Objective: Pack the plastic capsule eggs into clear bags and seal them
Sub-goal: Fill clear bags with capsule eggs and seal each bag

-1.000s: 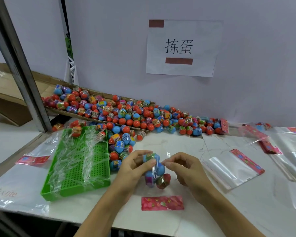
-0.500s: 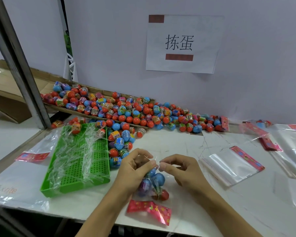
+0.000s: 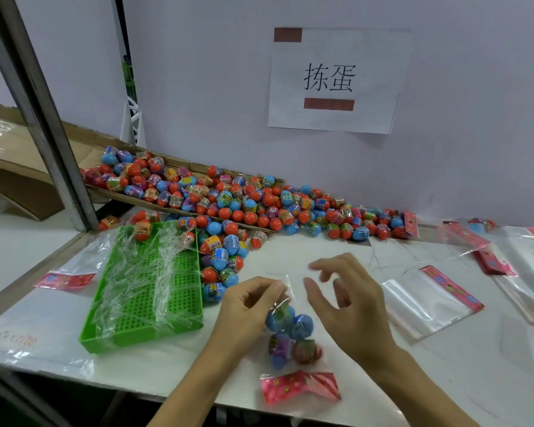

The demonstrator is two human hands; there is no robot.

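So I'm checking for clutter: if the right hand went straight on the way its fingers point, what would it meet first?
Probably the clear bag's twisted neck, pinched by the left hand, close beside the right hand's fingertips; depth is unclear.

bright even light; right hand motion-blurred; wide-angle bending at edges

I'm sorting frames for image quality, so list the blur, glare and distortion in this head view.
Head view: the right hand is motion-blurred at the fingertips, while the left hand pinching the filled bag is sharper; glare streaks the empty clear bag and the clear strips in the green tray; wide-angle distortion leans the metal post; lighting is even, shadows faint.
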